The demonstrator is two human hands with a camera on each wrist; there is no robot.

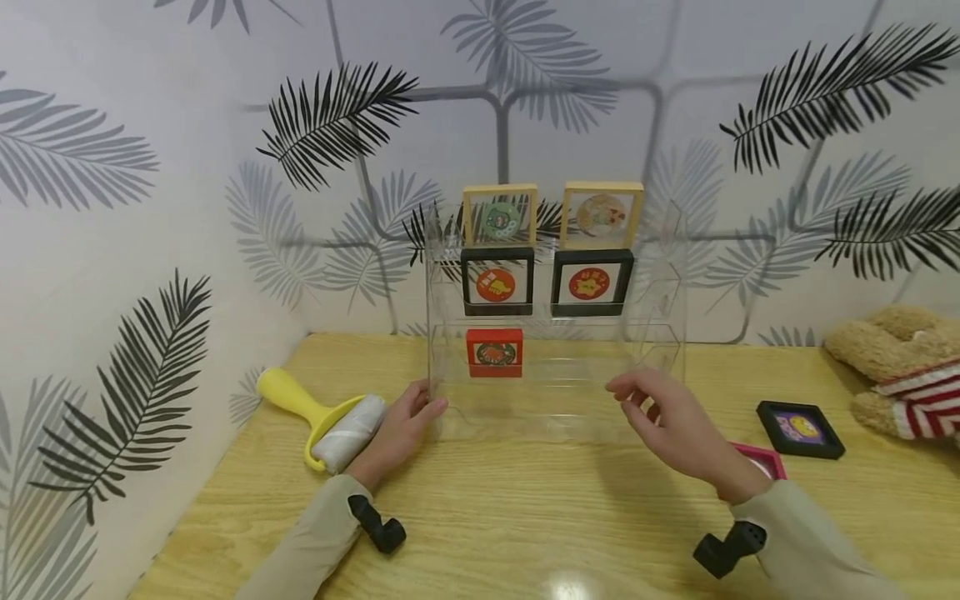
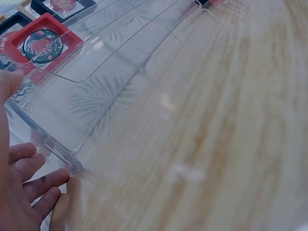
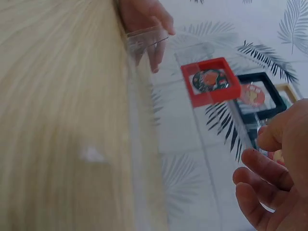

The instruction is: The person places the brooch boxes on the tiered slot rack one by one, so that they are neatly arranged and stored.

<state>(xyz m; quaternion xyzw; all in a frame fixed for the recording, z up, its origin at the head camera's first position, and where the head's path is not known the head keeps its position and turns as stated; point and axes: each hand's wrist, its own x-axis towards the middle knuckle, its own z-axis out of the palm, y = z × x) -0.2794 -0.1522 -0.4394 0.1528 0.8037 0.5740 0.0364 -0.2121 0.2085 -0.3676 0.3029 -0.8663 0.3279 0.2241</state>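
A clear tiered stand (image 1: pixel 555 400) stands against the wall. On its upper tiers are two light-wood frames (image 1: pixel 500 215) and two black frames (image 1: pixel 498 282); a red frame (image 1: pixel 495 353) sits on a lower tier at the left. My left hand (image 1: pixel 401 425) touches the stand's lower left side, thumb in front, the other fingers along the side panel in the left wrist view. My right hand (image 1: pixel 667 417), fingers loosely bent and holding nothing, hovers in front of the stand's lower right side. The red frame (image 3: pixel 211 82) also shows in the right wrist view.
A yellow-handled roller (image 1: pixel 348 433) lies left of the stand, beside my left hand. A black frame (image 1: pixel 801 429) lies flat at the right, near a pink frame (image 1: pixel 768 460) partly hidden by my right wrist. A plush toy (image 1: pixel 911 371) is at the far right.
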